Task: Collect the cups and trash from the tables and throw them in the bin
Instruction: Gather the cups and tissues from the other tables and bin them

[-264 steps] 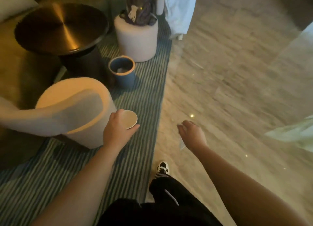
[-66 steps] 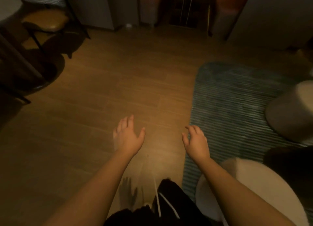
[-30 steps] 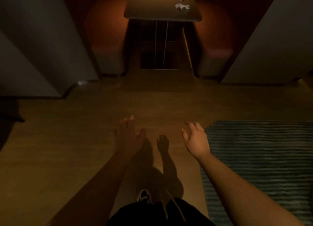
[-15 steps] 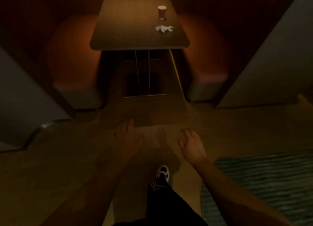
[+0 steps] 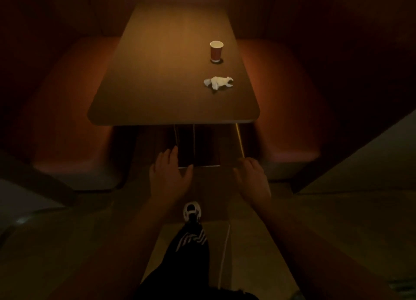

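A red paper cup point(image 5: 216, 51) stands upright on the right side of a long brown table point(image 5: 162, 86) in a dim booth. A crumpled white napkin point(image 5: 218, 82) lies on the table a little nearer to me than the cup. My left hand point(image 5: 168, 176) and my right hand point(image 5: 253, 178) hang in front of the table's near edge, both empty with fingers apart. Neither hand touches the table. No bin is in view.
Orange-red bench seats flank the table, one on the left point(image 5: 67, 119) and one on the right point(image 5: 283, 110). Grey partition walls close the booth at left point(image 5: 27, 187) and right point(image 5: 360, 155). My shoe point(image 5: 191, 211) is on the wooden floor below my hands.
I have walked away from the rug toward the booth, so the table, cup and napkin are closer and larger. Both hands stayed empty; 8.8 s ago my left hand held a cup.
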The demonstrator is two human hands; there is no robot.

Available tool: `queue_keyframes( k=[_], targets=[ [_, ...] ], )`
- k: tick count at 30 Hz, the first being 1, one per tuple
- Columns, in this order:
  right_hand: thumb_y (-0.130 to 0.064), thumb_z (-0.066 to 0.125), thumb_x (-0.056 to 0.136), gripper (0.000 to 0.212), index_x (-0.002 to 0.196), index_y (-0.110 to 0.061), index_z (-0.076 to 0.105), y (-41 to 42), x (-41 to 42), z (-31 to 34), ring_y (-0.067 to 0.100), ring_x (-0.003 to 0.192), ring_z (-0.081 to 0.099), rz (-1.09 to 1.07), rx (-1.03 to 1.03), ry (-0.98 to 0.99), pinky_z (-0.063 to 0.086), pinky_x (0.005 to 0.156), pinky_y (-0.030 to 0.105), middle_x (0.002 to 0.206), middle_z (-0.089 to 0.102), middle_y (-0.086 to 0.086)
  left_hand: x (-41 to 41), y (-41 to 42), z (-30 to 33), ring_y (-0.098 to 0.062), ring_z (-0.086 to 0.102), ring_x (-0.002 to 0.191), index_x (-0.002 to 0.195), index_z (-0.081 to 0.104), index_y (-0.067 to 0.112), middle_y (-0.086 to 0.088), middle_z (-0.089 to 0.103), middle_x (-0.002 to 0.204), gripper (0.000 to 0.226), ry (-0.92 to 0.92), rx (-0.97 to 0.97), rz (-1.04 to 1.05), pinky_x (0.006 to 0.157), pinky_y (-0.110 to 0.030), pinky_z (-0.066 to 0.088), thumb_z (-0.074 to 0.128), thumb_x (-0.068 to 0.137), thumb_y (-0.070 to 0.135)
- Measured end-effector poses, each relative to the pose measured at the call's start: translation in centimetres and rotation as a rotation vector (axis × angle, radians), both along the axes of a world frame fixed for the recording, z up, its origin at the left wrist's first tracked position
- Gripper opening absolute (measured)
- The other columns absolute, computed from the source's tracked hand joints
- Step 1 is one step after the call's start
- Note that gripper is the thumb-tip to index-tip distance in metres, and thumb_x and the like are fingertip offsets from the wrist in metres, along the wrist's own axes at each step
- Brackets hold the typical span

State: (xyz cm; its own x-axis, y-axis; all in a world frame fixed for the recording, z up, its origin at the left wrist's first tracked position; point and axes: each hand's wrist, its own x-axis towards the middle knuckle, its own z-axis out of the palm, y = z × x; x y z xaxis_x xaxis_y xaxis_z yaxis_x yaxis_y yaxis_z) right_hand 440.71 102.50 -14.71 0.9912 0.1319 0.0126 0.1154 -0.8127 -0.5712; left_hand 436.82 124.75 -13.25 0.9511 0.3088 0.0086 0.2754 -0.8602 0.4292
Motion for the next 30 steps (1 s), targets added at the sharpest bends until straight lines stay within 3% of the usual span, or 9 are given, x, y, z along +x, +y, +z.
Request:
queue_keyframes(
  k=[10, 14, 18, 23, 26, 30],
  targets=[
    [-0.027, 0.046, 0.095, 0.04, 0.133, -0.013, 0.048, 7.1, 31.5, -1.8, 0.028, 0.124, 0.044, 0.021, -0.018, 0.029, 0.034, 0.101, 0.035, 0.135, 0.048, 0.012, 29.9, 5.5, -3.2, -0.028, 0.018, 0.141, 0.151, 0.014, 0.02, -0.009, 0.02, 0.156, 0.074, 0.042, -0.092, 0.057, 0.112, -0.045, 0.014, 0.04, 0.091, 0.056],
    [-0.031, 0.045, 0.095, 0.038, 0.131, -0.018, 0.048, 8.9, 40.4, -1.4, 0.02, 0.119, 0.046, -0.002, -0.101, 0.032, 0.04, 0.098, 0.034, 0.135, 0.049, 0.006, 38.0, 6.9, -2.2, -0.028, 0.02, 0.14, 0.15, 0.018, 0.02, -0.009, 0.024, 0.154, 0.073, 0.027, -0.018, 0.049, 0.113, -0.047, 0.017, 0.042, 0.091, 0.055],
    [-0.045, 0.049, 0.092, 0.053, 0.139, -0.021, 0.04, 10.0, 45.6, -2.1, 0.026, 0.132, 0.035, -0.083, -0.105, 0.065, 0.036, 0.107, 0.043, 0.148, 0.035, 0.009, 42.7, 7.2, -2.2, -0.026, 0.02, 0.141, 0.149, 0.019, 0.021, -0.007, 0.026, 0.154, 0.072, 0.056, -0.024, 0.044, 0.113, -0.048, 0.016, 0.044, 0.09, 0.054],
    [-0.074, 0.037, 0.083, 0.077, 0.147, -0.036, 0.016, 12.1, 49.8, -4.9, 0.032, 0.145, 0.008, 0.054, -0.237, 0.194, 0.019, 0.113, 0.054, 0.159, 0.008, 0.007, 45.1, 7.4, -4.0, -0.024, 0.022, 0.14, 0.149, 0.02, 0.023, -0.005, 0.029, 0.153, 0.074, 0.098, -0.039, 0.037, 0.112, -0.048, 0.018, 0.047, 0.088, 0.055],
    [-0.072, 0.035, 0.085, 0.076, 0.148, -0.039, 0.008, 12.4, 50.7, -7.2, 0.03, 0.147, -0.005, 0.164, -0.291, 0.217, 0.004, 0.115, 0.053, 0.161, -0.005, 0.007, 46.1, 7.7, -4.9, -0.022, 0.022, 0.14, 0.149, 0.021, 0.024, -0.003, 0.03, 0.152, 0.074, 0.112, -0.057, 0.061, 0.112, -0.047, 0.018, 0.048, 0.087, 0.054],
    [-0.058, 0.034, 0.094, 0.065, 0.149, -0.037, 0.006, 11.5, 51.3, -9.0, 0.03, 0.147, -0.004, 0.198, -0.329, 0.226, -0.005, 0.114, 0.048, 0.161, 0.0, 0.009, 47.7, 7.4, -5.8, -0.022, 0.025, 0.139, 0.148, 0.021, 0.025, -0.002, 0.031, 0.151, 0.074, 0.143, -0.087, 0.066, 0.111, -0.049, 0.023, 0.049, 0.086, 0.054]
  ],
)
